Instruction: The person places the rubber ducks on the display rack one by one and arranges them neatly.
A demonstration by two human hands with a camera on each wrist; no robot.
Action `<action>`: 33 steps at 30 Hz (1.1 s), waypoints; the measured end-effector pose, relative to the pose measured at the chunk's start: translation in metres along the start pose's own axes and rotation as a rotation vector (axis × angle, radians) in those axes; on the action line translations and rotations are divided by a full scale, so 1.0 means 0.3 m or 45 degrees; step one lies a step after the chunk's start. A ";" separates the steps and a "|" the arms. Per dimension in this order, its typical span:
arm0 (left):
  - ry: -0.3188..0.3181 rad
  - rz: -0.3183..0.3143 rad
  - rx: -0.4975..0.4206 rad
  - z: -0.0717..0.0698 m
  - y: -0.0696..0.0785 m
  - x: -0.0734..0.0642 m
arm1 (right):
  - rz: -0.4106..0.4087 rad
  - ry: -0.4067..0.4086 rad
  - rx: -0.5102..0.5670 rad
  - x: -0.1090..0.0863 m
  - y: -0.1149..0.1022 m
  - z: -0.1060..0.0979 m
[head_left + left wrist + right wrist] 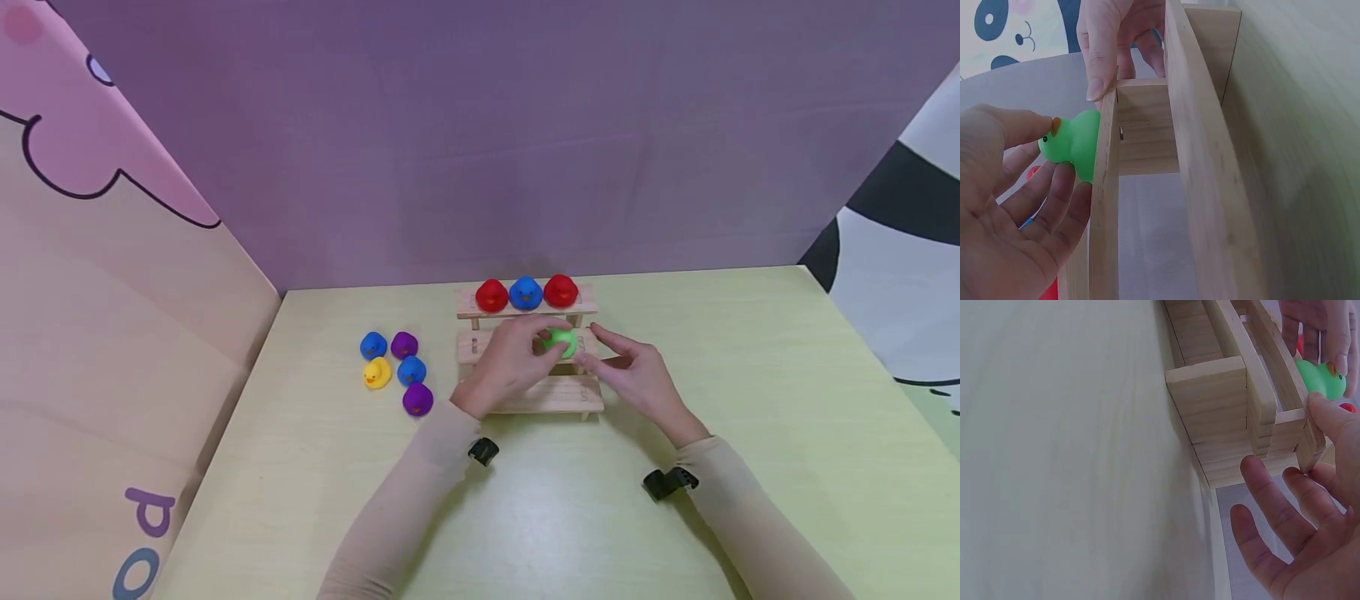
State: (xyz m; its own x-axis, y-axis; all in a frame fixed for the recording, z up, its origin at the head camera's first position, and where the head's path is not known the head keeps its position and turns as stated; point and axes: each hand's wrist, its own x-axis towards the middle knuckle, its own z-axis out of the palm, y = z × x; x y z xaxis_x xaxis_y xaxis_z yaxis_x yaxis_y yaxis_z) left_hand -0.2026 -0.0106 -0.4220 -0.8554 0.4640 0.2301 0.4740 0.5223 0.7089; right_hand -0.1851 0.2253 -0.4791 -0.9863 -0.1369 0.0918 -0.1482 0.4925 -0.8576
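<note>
A small green toy duck (pixel 1075 144) stands with its base against the middle step of a wooden tiered rack (pixel 551 396). My left hand (pixel 513 362) reaches over the rack and pinches the duck, thumb by its orange beak and fingers on its other side. At the right end of that same step is my right hand (pixel 633 375). Its thumb (pixel 1329 415) presses the step's edge while a fingertip lies at the far side; the other fingers are spread loosely. On the top step sit a red duck (pixel 492 296), a blue duck (pixel 526 293) and another red duck (pixel 561 291).
Left of the rack, several ducks are grouped on the pale table (pixel 300 500): blue (pixel 372 345), purple (pixel 404 345) and yellow (pixel 377 373) ones among them. A purple backdrop (pixel 525 150) rises behind the table, with printed panels at both sides.
</note>
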 end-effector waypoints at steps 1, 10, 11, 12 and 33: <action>0.001 0.002 0.003 0.000 0.000 -0.001 | 0.001 0.000 -0.003 0.000 0.000 0.000; 0.010 0.026 0.047 0.003 0.004 0.004 | -0.006 -0.001 -0.007 -0.002 -0.003 -0.001; 0.010 0.026 0.050 0.004 0.004 0.004 | -0.006 -0.001 -0.009 -0.001 -0.003 -0.001; 0.010 0.029 0.056 0.003 0.004 0.003 | -0.007 0.001 -0.012 -0.001 -0.002 -0.001; 0.113 0.005 0.028 -0.072 -0.063 -0.103 | 0.004 0.011 0.017 0.000 -0.008 0.001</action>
State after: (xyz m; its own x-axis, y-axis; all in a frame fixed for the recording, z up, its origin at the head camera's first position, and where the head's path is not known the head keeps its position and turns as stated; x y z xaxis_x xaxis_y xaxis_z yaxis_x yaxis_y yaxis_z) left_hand -0.1897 -0.0503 -0.4280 -0.8683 0.4011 0.2918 0.4809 0.5367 0.6933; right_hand -0.1846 0.2238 -0.4772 -0.9874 -0.1275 0.0932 -0.1438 0.4816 -0.8645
